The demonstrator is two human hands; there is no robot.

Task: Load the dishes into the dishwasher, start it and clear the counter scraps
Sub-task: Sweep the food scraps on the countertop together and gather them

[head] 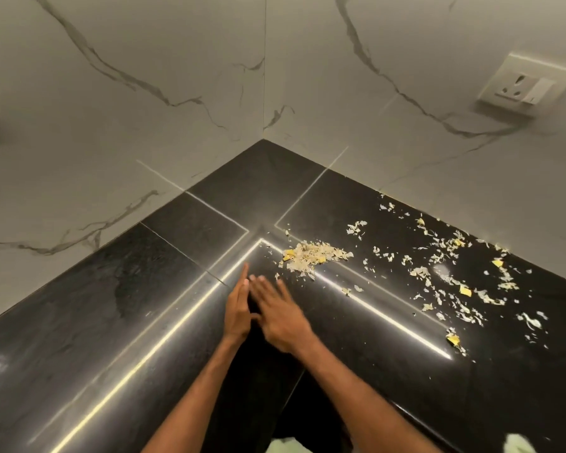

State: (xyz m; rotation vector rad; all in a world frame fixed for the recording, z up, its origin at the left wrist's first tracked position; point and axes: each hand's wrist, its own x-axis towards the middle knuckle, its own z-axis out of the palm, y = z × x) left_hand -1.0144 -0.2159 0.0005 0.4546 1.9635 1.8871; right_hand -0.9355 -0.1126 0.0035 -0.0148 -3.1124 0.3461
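Here two straight-fingered hands (239, 310) (283, 317) sit near one scrap pile (311, 256).

Scrap pile (311, 256) ahead; walls (177, 93) box corner in

The table (79, 338) is black polished stone, glossy enough to mirror bright strips of light, with a dull smear (128, 286) on its left part. The walls (151, 80) are smooth pale marble-look tiles, grey-veined, softly sheened. The scraps (311, 256) look dry, papery and flaky. The socket plate (526, 85) is smooth white plastic.
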